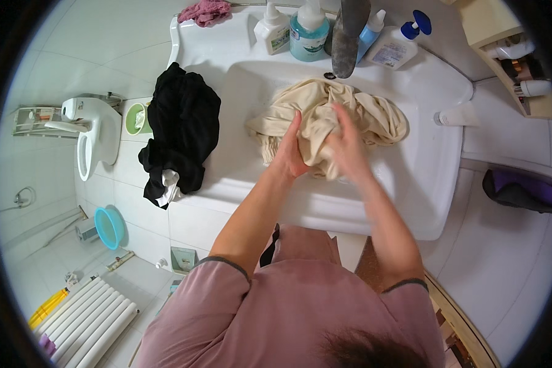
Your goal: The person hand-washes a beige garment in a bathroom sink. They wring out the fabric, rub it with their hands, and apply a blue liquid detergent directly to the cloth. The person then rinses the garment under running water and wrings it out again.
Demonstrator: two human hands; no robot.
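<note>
A cream-coloured garment [322, 99] lies bunched in the basin of a white ceramic sink [423, 184], with a gathered elastic edge showing at its left side. My left hand [292, 152] presses against a raised fold of it, thumb pointing up. Opposite, my right hand [349, 147] grips the same fold and is blurred by motion. The fold is bunched between both palms. Beyond the cloth, a dark faucet [345, 43] reaches over the basin. A black garment [184, 124] with a white patch of cloth hangs over the sink's left rim.
Along the back ledge stand a white bottle [272, 32], a teal pump bottle [309, 37], a light-blue bottle [370, 34] and a blue-topped pump bottle [395, 46]. A pink cloth [206, 12] lies at the back left, a white tube [455, 118] on the right rim. Shelves [510, 55] overhang the right.
</note>
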